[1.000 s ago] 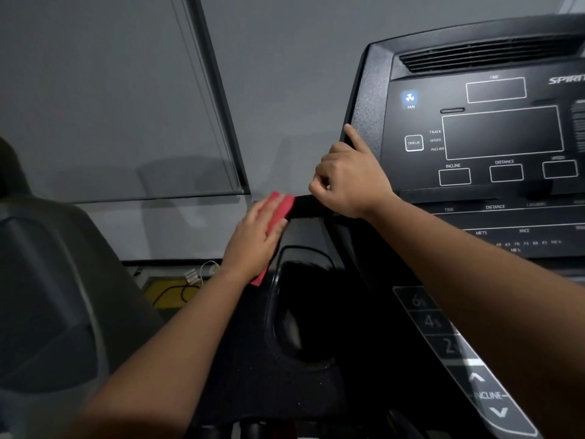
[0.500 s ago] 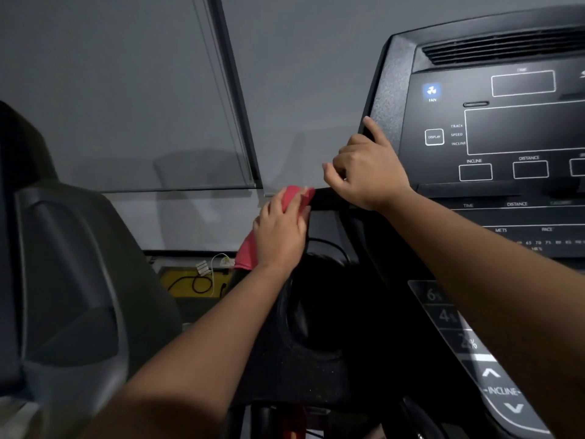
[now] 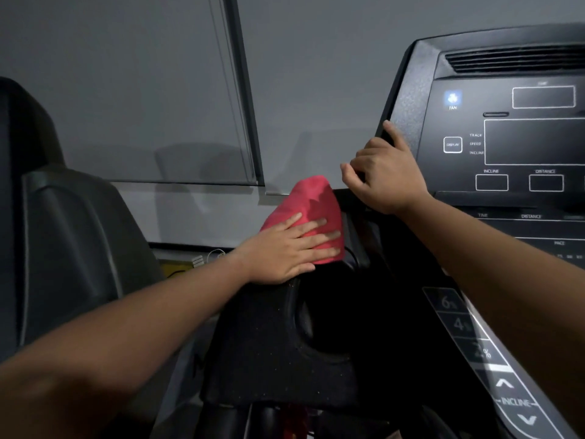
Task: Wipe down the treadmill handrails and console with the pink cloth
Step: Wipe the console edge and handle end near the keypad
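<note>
The pink cloth (image 3: 311,202) lies over the upper left corner of the black treadmill console tray, just above the round cup holder (image 3: 329,315). My left hand (image 3: 286,248) presses flat on the cloth with straight, spread fingers. My right hand (image 3: 384,175) grips the left edge of the upright console panel (image 3: 408,99), fingers curled round it and the index finger pointing up along the edge. The console's dark display (image 3: 535,141) and buttons fill the right side.
Incline keys (image 3: 459,324) run down the lower right of the console. Another dark machine (image 3: 72,236) stands close at the left. A grey wall with a window blind (image 3: 126,90) is behind, and cables lie on a yellow patch (image 3: 177,267) on the floor.
My left hand has slid down and left with the cloth and spread flat, so more cloth shows above the fingers. The view has shifted left. My right hand keeps its grip.
</note>
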`<state>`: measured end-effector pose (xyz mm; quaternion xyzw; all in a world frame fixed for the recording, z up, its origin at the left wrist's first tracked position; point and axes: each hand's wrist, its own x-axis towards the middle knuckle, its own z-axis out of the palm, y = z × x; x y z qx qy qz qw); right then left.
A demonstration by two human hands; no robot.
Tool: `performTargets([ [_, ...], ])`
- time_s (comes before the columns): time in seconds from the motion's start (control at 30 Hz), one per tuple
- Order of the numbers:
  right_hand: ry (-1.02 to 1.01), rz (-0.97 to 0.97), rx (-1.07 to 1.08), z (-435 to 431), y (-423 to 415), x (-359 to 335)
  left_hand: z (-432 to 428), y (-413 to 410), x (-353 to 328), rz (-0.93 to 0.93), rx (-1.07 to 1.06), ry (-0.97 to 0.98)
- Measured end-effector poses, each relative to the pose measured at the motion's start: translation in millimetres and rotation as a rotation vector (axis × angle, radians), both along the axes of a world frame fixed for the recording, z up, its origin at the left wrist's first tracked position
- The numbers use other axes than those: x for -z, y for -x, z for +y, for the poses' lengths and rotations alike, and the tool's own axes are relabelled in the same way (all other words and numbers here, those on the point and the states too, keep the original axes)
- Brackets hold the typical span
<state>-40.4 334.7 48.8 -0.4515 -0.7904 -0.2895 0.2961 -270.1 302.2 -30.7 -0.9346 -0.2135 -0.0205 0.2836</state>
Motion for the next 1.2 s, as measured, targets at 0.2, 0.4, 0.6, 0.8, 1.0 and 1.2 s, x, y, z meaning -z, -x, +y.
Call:
performTargets([
  [0.2, -0.015, 0.007, -0.009, 0, 1, 0, 24, 38, -33, 0.120, 0.081, 0.057],
  [0.4, -0.025, 0.009, 0.009, 2, 1, 1, 22, 7, -26, 0.059, 0.088, -0.015],
  [0.6, -0.001, 0.011, -0.010, 1, 0, 2, 8, -22, -6, -0.028, 0.034, -0.026],
  [0.8, 0.013, 0.011, -0.018, 0, 0, 3, 14, 5, -2, -0.091, -0.045, 0.035],
  [1.0, 0.039, 0.024, -0.028, 0, -2, 0, -20, 30, 21, -0.380, -0.294, 0.342],
  [1.2, 0.055, 0.025, -0.034, -3, 0, 0, -53, 53, 27, -0.297, -0.426, 0.542],
])
